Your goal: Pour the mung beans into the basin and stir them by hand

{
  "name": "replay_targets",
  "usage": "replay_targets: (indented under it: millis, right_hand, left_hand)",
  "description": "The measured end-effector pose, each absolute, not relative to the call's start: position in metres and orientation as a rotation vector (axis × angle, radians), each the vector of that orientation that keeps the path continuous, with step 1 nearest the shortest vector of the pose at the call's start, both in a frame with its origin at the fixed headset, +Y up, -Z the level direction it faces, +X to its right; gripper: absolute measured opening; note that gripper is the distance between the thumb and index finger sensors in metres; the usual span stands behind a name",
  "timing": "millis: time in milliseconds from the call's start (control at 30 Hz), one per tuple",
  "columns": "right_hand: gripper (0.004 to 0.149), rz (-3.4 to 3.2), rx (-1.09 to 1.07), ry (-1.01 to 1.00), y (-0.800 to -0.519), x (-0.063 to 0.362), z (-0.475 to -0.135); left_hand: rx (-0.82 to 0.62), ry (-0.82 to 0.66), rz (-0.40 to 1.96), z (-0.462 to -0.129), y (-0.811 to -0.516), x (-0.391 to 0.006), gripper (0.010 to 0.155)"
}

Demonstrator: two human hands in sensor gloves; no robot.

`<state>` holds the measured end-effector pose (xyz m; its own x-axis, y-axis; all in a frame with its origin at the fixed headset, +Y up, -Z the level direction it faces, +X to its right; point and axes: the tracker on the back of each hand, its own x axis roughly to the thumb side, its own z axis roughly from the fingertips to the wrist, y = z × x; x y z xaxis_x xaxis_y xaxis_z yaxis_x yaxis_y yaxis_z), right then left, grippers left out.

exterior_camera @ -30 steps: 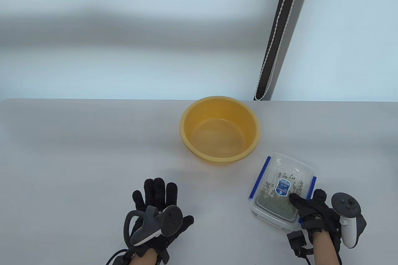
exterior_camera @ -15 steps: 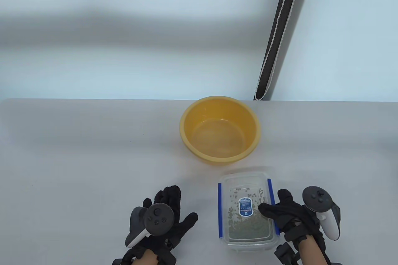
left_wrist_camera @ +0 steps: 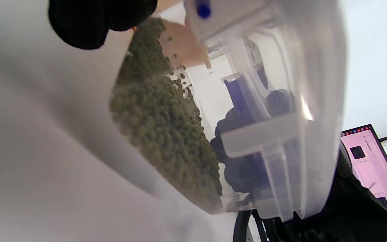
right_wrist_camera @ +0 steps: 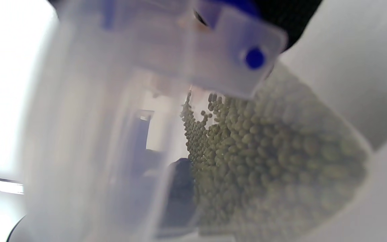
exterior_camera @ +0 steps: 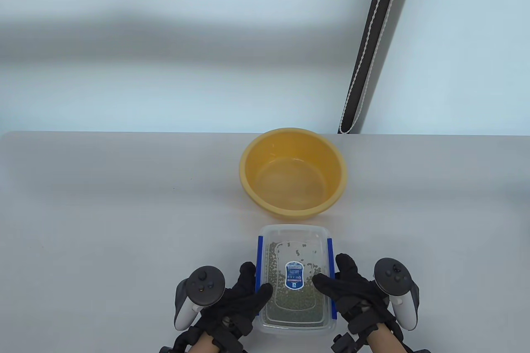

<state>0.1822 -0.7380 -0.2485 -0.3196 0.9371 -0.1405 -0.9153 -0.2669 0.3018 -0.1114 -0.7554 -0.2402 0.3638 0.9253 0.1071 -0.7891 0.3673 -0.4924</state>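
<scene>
An empty yellow basin (exterior_camera: 293, 173) stands mid-table near the far edge. Just in front of it is a clear lidded container (exterior_camera: 295, 241) with blue clips, held between both hands at the table's front. My left hand (exterior_camera: 248, 286) grips its left side, thumb on the lid. From the other side my right hand (exterior_camera: 340, 279) grips it the same way. Green mung beans (exterior_camera: 290, 305) lie heaped at the container's near end. The wrist views show the beans (left_wrist_camera: 166, 134) (right_wrist_camera: 264, 161) piled against one tilted wall, lid closed.
The grey table (exterior_camera: 103, 204) stretches left and right of the basin. A dark strip with a white cord (exterior_camera: 372, 42) hangs on the wall at the back right. A monitor (left_wrist_camera: 371, 158) shows beyond the container in the left wrist view.
My right hand carried the container from the front right to the front centre and turned it straight. My left hand moved right and took hold of its left side.
</scene>
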Motion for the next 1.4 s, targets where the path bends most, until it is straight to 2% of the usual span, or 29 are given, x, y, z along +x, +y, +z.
replay_targets:
  millis: [233,433,533,567,667,867,933,1067,1133,1400]
  right_hand:
    - [0.087,1.899,0.100,0.359,-0.743,0.176,-0.247]
    - [0.083,1.835,0.128,0.393,-0.749,0.175,-0.248]
    - [0.083,1.830,0.125,0.391,-0.749,0.177,-0.249]
    - [0.083,1.815,0.108,0.383,-0.749,0.180,-0.249]
    - [0.083,1.721,0.158,0.411,-0.748,0.183,-0.251]
    - [0.083,1.773,0.165,0.335,-0.738,0.188,-0.250]
    - [0.083,1.763,0.170,0.333,-0.738,0.188,-0.250]
    - [0.083,1.792,0.191,0.326,-0.736,0.182,-0.248]
    - [0.083,1.820,0.214,0.324,-0.735,0.177,-0.246]
    - [0.066,1.830,0.215,0.290,-0.739,0.174,-0.246]
  left_hand:
    - [-0.220,-0.347,1.079,-0.238,-0.749,-0.110,0.083]
    - [-0.278,-0.318,1.229,-0.237,-0.749,-0.111,0.068]
    - [-0.264,-0.320,1.241,-0.239,-0.749,-0.114,0.066]
    - [-0.258,-0.280,1.289,-0.238,-0.751,-0.120,0.066]
    - [-0.220,-0.314,1.404,-0.241,-0.749,-0.123,0.066]
    - [-0.296,-0.225,1.440,-0.241,-0.759,-0.131,0.067]
    - [-0.336,-0.239,1.462,-0.241,-0.762,-0.131,0.071]
    - [-0.526,-0.354,1.539,-0.237,-0.768,-0.116,0.101]
    - [-0.632,-0.376,1.534,-0.235,-0.770,-0.108,0.110]
    - [-0.590,-0.351,1.448,-0.232,-0.767,-0.106,0.106]
